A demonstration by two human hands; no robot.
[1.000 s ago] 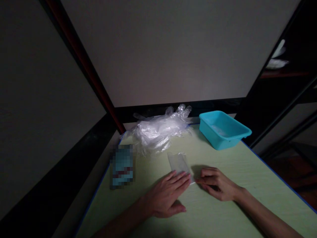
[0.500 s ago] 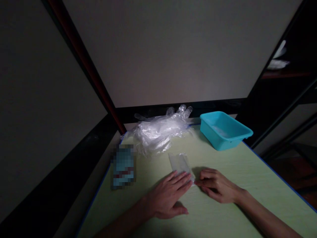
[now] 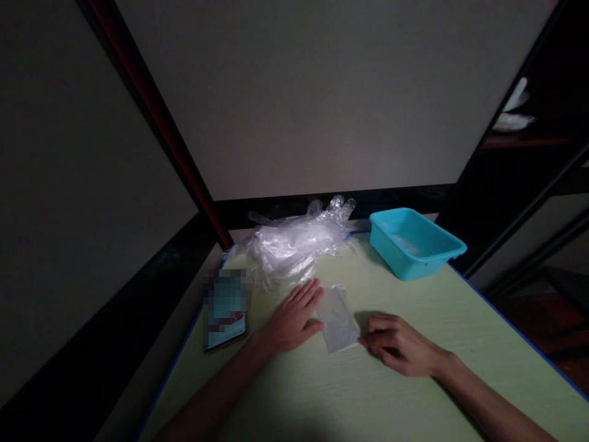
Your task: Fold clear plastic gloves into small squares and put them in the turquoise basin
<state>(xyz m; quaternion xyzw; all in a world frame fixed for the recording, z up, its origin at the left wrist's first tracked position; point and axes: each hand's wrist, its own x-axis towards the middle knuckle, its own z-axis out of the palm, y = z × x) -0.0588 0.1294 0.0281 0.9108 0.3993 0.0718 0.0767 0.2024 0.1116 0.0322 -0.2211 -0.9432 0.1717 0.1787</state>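
Note:
A flat, folded rectangle of clear plastic film [image 3: 338, 319] lies on the table in front of me; it looks like the same film as the gloves behind it. My left hand [image 3: 297, 316] rests at its left side, palm down, fingers stretched out and thumb by the film's edge. At the film's lower right corner, my right hand [image 3: 398, 344] is closed, with thumb and forefinger pinched at the corner. A loose heap of clear disposable plastic gloves [image 3: 299, 242] lies just beyond my left fingertips.
A turquoise plastic basin [image 3: 391, 248] stands at the table's back right, with something whitish inside. To the left lies a blurred-out flat object [image 3: 226, 313], like a phone. The pale green table [image 3: 414, 405] has a blue edge and meets a panelled wall [image 3: 322, 98].
My left hand has slid off the plastic film, up and to the left, uncovering it. My right hand stays at the lower right corner.

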